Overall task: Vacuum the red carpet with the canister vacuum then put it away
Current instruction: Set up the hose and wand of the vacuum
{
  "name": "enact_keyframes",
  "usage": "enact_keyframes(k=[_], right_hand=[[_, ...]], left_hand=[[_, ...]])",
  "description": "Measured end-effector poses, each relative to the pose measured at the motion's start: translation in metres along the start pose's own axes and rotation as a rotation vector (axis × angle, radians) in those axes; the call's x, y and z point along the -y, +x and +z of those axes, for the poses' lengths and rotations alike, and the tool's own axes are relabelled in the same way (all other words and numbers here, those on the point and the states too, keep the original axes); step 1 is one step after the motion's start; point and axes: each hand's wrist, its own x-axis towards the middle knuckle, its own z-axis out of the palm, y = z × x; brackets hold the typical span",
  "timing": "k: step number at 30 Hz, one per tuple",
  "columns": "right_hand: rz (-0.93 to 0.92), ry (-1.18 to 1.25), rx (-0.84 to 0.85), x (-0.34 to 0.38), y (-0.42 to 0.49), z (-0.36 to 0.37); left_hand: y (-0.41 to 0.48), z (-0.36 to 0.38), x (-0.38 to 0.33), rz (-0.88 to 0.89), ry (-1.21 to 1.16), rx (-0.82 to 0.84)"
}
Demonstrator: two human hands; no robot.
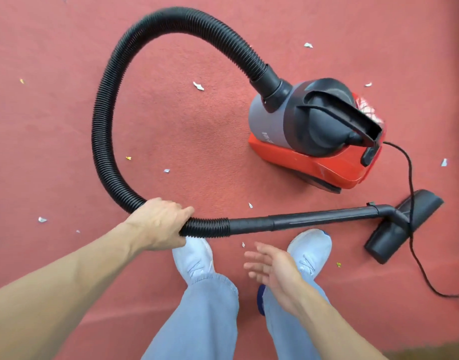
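A red and grey canister vacuum stands on the red carpet at the right. Its black ribbed hose loops left and down to my left hand, which is shut on the hose just before the rigid black wand. The wand runs right to the black floor nozzle, which lies on the carpet. My right hand hovers open below the wand, above my right shoe, holding nothing.
Several small paper scraps lie scattered over the carpet. The black power cord runs from the canister's rear across the nozzle and off to the lower right. My white shoes stand just under the wand.
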Motion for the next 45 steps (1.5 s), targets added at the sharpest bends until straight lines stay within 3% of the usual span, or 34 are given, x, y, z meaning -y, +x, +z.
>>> enact_keyframes(k=[8, 11, 15, 19, 24, 27, 31, 38, 45], right_hand=[[0.035, 0.446, 0.188, 0.039, -0.152, 0.018], [0.06, 0.729, 0.149, 0.057, -0.214, 0.021], [0.068, 0.882, 0.106, 0.064, -0.295, 0.02], [0.046, 0.898, -0.024, 0.065, -0.358, 0.021], [0.026, 0.926, -0.062, 0.055, -0.415, 0.029], [0.012, 0.843, -0.098, 0.044, -0.447, 0.038], [-0.017, 0.792, -0.273, 0.02, -0.486, 0.044], [-0.015, 0.777, -0.285, 0.007, -0.543, 0.032], [-0.034, 0.794, -0.172, 0.013, -0.566, 0.022]], left_hand=[[-0.109, -0.149, -0.076, 0.063, -0.123, 0.025], [-0.162, -0.194, -0.115, 0.116, -0.167, 0.032], [-0.227, -0.237, -0.135, 0.14, -0.174, -0.037], [-0.277, -0.251, -0.139, 0.183, -0.06, -0.158], [-0.329, -0.256, -0.132, 0.177, -0.028, -0.235], [-0.361, -0.267, -0.126, 0.203, -0.031, -0.224], [-0.404, -0.287, -0.13, 0.276, -0.018, -0.191], [-0.459, -0.318, -0.137, 0.292, 0.037, -0.225], [-0.482, -0.36, -0.145, 0.349, 0.223, -0.292]])
